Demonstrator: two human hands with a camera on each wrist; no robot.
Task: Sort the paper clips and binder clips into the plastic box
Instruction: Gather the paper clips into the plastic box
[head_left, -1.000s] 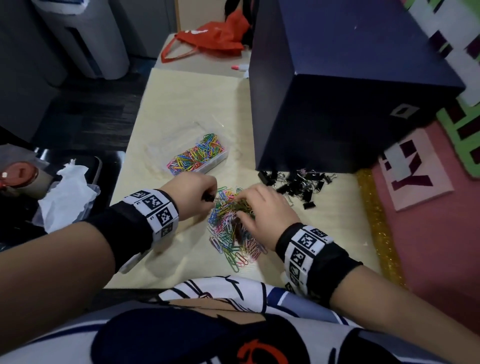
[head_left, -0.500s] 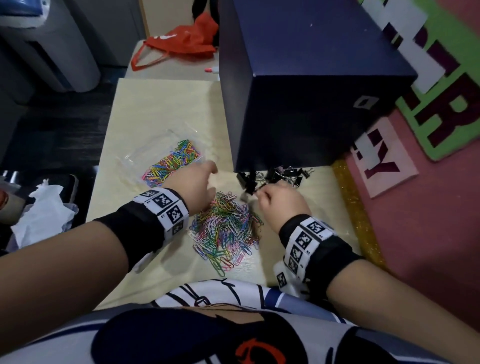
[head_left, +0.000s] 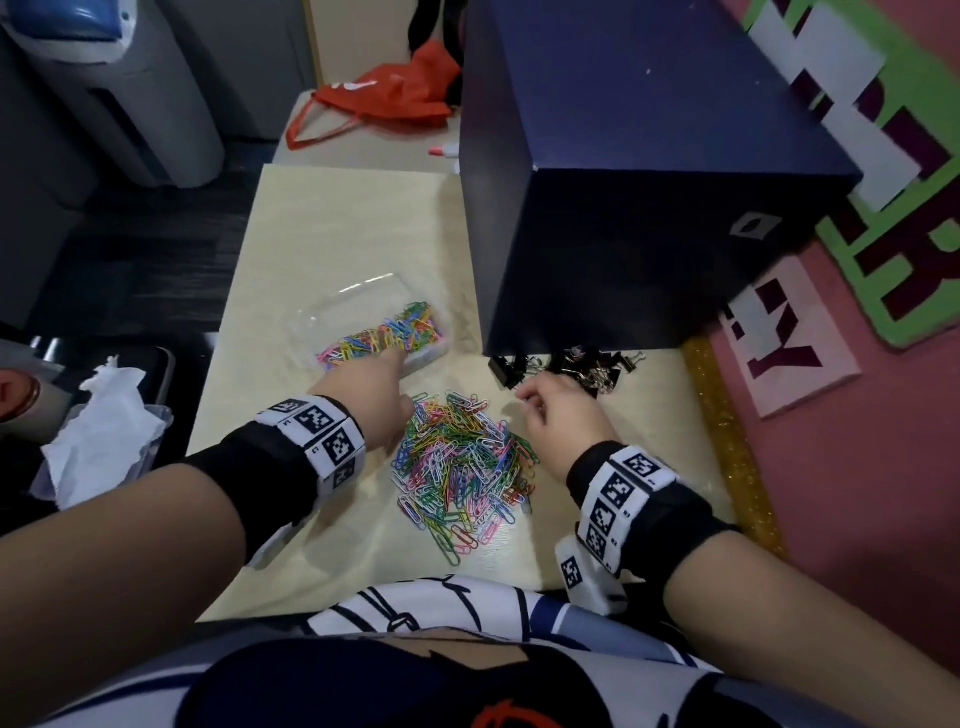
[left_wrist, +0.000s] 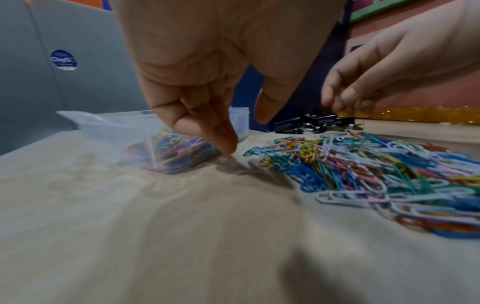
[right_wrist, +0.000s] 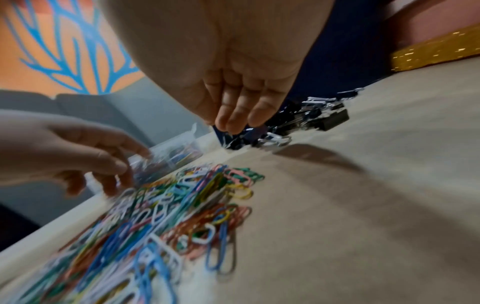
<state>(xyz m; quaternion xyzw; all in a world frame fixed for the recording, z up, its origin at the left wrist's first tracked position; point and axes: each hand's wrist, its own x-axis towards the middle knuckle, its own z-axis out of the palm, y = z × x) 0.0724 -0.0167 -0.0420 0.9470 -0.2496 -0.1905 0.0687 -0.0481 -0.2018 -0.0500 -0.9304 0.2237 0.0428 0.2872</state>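
Left hand (head_left: 375, 397), grip spread and empty, sits at the clear plastic box (head_left: 363, 306)'s near corner. Right hand (head_left: 558, 421) pinches something at the black binder clips (head_left: 571, 364); can't tell what. Box lies left of that grip, across the coloured paper clips (head_left: 462, 462).

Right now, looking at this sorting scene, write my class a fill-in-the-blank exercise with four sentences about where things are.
1. The paper clips already sorted lie inside the clear ____ box.
2. The black binder clips are heaped against the dark ____ box.
3. The loose paper clips lie on the table between the person's two ____.
4. The ____ hand is the one nearest the binder clips; the left hand reaches toward the clear box.

Missing words: plastic; blue; hands; right
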